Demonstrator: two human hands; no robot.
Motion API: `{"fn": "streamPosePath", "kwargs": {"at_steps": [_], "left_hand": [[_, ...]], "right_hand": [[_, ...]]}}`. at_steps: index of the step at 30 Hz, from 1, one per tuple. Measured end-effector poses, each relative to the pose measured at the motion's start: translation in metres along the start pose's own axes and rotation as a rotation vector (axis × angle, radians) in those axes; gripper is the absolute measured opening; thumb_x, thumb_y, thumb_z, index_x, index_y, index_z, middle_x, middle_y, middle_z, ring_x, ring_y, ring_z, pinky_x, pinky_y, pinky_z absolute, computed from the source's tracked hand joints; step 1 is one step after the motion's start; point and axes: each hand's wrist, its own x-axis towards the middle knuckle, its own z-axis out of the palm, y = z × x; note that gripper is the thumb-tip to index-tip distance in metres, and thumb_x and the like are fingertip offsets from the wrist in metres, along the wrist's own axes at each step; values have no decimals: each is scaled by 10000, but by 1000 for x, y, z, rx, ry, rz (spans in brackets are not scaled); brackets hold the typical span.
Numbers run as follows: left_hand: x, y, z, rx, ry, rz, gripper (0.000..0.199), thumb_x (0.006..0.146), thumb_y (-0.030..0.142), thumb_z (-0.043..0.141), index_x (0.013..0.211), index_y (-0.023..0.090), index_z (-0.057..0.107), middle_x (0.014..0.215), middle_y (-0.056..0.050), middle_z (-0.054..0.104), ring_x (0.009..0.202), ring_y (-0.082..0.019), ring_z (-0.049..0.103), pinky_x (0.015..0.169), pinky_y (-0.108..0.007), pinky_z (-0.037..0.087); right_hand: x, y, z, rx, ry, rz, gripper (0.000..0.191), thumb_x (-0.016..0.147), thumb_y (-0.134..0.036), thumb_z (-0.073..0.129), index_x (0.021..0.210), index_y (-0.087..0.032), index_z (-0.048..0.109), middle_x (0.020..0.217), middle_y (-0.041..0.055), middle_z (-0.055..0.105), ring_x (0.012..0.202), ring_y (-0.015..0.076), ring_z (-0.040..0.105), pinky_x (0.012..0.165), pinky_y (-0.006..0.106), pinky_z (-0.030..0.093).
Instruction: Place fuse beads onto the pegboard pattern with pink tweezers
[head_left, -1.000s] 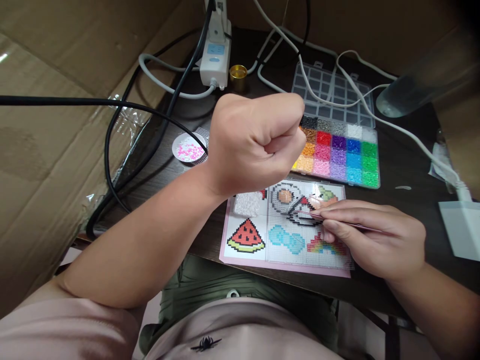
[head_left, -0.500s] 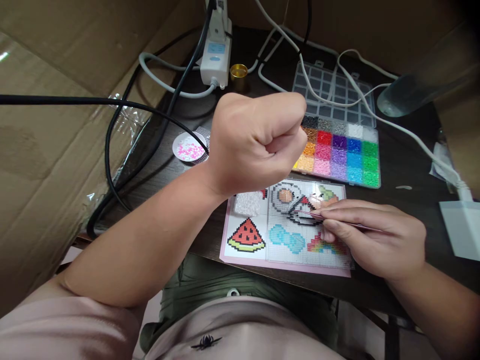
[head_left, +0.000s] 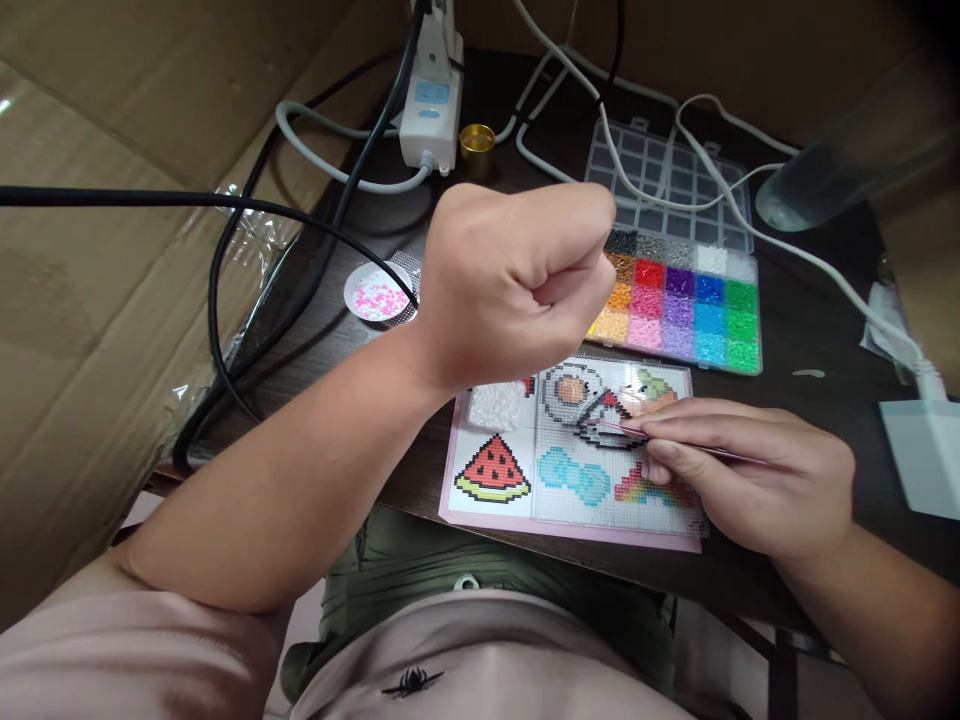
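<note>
My right hand [head_left: 757, 475] pinches a pair of thin pink tweezers [head_left: 720, 454], their tips over a black-outlined bead figure with a red part [head_left: 609, 422] on a clear pegboard [head_left: 600, 520]. Under the pegboard lies a pattern sheet with a pink edge [head_left: 457, 512], showing a watermelon slice [head_left: 493, 470]. A small box of white beads [head_left: 496, 405] rests on the sheet. My left hand [head_left: 517, 285] is a closed fist raised above the sheet's upper part, hiding some of it; whether anything is inside cannot be made out.
A sorted bead case [head_left: 679, 310] with its lid raised stands behind the sheet. A white dish of pink and white beads [head_left: 377, 293], a power strip [head_left: 430, 120], a gold cup [head_left: 478, 150], cables and a clear bottle [head_left: 795, 195] surround it. A white adapter [head_left: 922, 455] is at right.
</note>
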Motion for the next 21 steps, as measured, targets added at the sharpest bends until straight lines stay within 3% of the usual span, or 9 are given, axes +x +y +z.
{"fn": "streamPosePath", "kwargs": {"at_steps": [4,9,12,17,21], "left_hand": [[1,1,1,-20,16,-6,583,982,-103,641,830,255,207,703,67,339,572,-4,480,545,-216,379],[6,-9,4,-102,43,106,547,864,-99,613,827,263,205,700,71,202,546,-33,218,473,-258,194],[8,-13,4,-131,50,140,528,834,-84,610,817,263,211,684,76,176,521,-41,205,463,-251,172],[9,-14,3,-133,39,119,525,837,-90,615,811,258,223,654,86,170,490,-51,175,434,-278,180],[9,-14,2,-185,26,148,549,820,-120,634,816,261,239,652,100,184,503,-53,163,439,-293,197]], "right_hand": [[1,1,0,7,-17,-13,359,1033,-11,918,1218,-305,1011,867,-15,954,754,213,945,976,354,856],[5,1,1,22,-47,-12,354,1048,-19,915,1241,-296,1021,912,3,977,695,203,928,943,350,862],[5,1,2,24,-54,-8,346,1061,-39,917,1252,-306,1025,875,-3,967,699,213,933,998,379,863],[8,-1,-1,41,-69,0,363,1031,-34,945,1246,-314,1029,1036,20,1009,660,193,917,970,371,863],[13,-3,-4,44,-118,-2,394,1030,-12,929,1273,-306,1027,984,24,1000,646,209,917,964,390,867]]}}
